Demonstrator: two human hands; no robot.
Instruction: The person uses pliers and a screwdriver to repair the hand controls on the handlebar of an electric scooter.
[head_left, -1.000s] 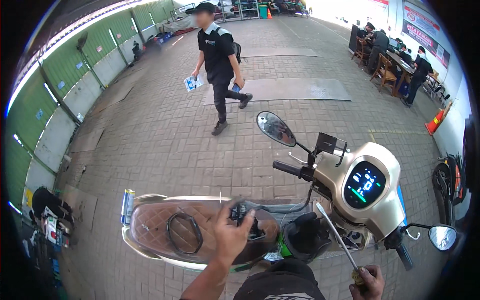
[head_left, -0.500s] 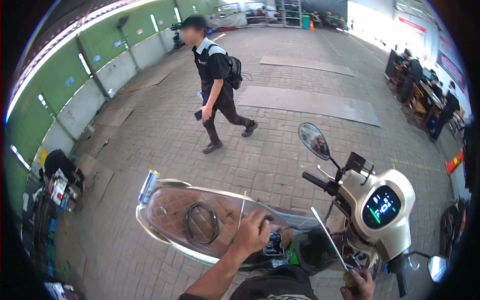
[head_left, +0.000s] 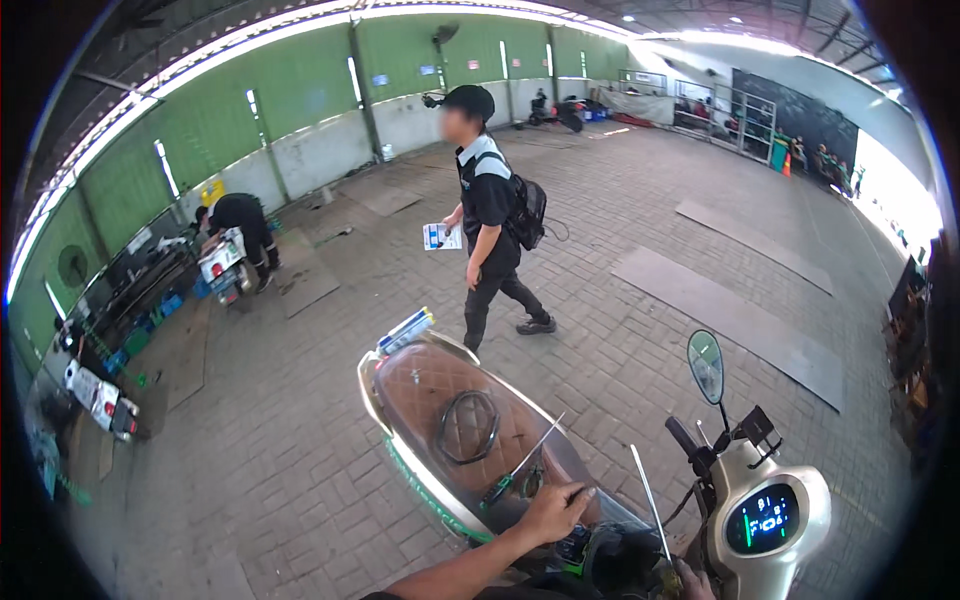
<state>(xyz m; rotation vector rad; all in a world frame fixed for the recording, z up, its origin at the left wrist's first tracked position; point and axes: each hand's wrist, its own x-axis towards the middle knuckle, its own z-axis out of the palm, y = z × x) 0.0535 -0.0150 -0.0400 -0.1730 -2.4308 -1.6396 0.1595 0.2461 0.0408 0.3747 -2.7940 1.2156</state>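
Observation:
My left hand [head_left: 555, 512] is closed at the front of the scooter's brown quilted seat [head_left: 410, 380], with a small dark item at its fingertips that I cannot make out. A green-and-black screwdriver [head_left: 495, 490] lies on the seat beside a black ring [head_left: 468, 427]. Blue-and-yellow cans [head_left: 405, 330] rest at the seat's rear. My right hand [head_left: 688, 580], at the lower edge, grips another screwdriver [head_left: 648, 498], its long shaft pointing up next to the lit dashboard [head_left: 762, 518]. A dark open compartment [head_left: 620, 555] is below my hands, partly hidden.
A person [head_left: 488, 210] with a backpack and a paper walks past behind the seat. A co-worker [head_left: 238, 225] bends over a scooter [head_left: 222, 262] by the green wall. Another scooter [head_left: 100, 395] stands at left. Metal plates [head_left: 720, 325] lie on the paving; a mirror [head_left: 706, 365] juts up at right.
My view has swung left, shifting the scene rightward. The walking person has stepped onward. My left hand has moved toward the seat's front, its fingers still curled; my right hand still holds the screwdriver.

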